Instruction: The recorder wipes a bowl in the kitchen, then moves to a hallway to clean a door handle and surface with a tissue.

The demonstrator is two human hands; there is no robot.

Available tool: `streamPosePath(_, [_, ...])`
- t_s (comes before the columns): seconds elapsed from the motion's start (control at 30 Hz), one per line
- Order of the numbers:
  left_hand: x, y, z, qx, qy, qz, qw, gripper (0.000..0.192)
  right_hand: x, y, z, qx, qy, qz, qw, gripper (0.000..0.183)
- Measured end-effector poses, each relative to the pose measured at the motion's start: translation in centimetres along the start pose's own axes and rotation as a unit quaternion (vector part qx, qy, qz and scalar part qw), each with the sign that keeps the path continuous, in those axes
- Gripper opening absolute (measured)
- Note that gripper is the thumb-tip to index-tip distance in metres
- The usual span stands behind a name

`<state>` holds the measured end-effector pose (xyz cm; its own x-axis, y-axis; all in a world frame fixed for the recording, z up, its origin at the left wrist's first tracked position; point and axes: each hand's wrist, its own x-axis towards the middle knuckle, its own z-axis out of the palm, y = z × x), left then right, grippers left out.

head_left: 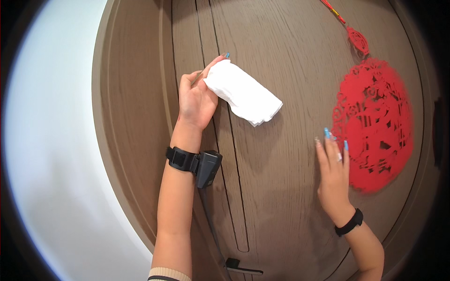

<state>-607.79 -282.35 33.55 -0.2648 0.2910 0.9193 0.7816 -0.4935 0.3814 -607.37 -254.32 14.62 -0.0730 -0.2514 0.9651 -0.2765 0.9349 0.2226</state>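
A folded white cloth or tissue (246, 93) is held in my left hand (200, 95), in front of the wood-grain door (274, 175). Some left fingers are hidden behind it, and a black strap with a dark box-shaped device (208, 169) is on that wrist. My right hand (334, 175) holds nothing; its fingers are extended at the lower left edge of a red cut-out hanging ornament (374, 126). Whether the fingertips touch the ornament or the door I cannot tell. A black band (349, 222) circles the right wrist.
A dark door handle (244, 268) lies at the bottom centre, with a black cable (211, 217) running down towards it from the wrist device. The brown door frame (130, 123) and a white wall (59, 140) are on the left. The ornament's red cord (332, 10) hangs from above.
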Motion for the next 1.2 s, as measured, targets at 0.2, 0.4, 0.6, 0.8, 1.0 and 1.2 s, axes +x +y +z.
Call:
streamPosePath(0.2, [-0.8,0.6,-4.9,0.118,0.003,0.028,0.993,0.063,0.8,-4.0,2.4,-0.023,0.033,0.171,0.984,0.071])
streamPosePath(0.4, [-0.5,-2.3,-6.0,0.144,0.031,0.035,0.989,0.063,3.5,-3.5,6.0,-0.034,0.107,0.277,0.954,0.069])
streamPosePath(0.6, [-2.9,-5.4,-6.1,0.398,-0.044,0.059,0.915,0.074,3.4,-1.0,8.8,-0.091,0.249,0.300,0.916,0.069])
streamPosePath(0.8, [-4.7,-14.5,-6.2,0.670,-0.099,0.137,0.723,0.087,1.0,-2.1,7.8,0.089,0.269,0.265,0.922,0.060])
streamPosePath(1.0, [-6.1,-25.9,-3.4,0.787,-0.088,0.239,0.562,0.081,-2.5,-0.3,9.9,0.282,0.247,0.327,0.867,0.058])
streamPosePath(1.2, [-6.2,-35.6,0.3,0.742,-0.136,0.267,0.600,0.079,-6.9,5.2,11.7,0.377,0.226,0.291,0.850,0.059])
